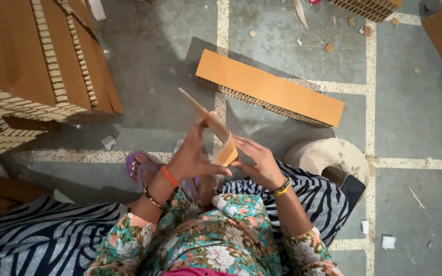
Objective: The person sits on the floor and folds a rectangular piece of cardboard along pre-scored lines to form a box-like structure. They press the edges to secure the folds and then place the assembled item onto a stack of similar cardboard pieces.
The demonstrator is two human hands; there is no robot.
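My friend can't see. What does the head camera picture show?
A seated person's left hand and right hand hold a thin cardboard strip. A long honeycomb cardboard slab lies on the grey floor beyond.

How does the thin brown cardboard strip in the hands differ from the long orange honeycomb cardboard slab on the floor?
The thin brown cardboard strip is small, tilted and held by both hands; the long orange honeycomb cardboard slab is larger, thicker, flat on the grey floor and untouched. Both are brownish cardboard pieces.

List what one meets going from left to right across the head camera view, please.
Stacked honeycomb cardboard blocks → purple sandal → left hand → small cardboard piece → right hand → long cardboard slab → round cardboard roll.
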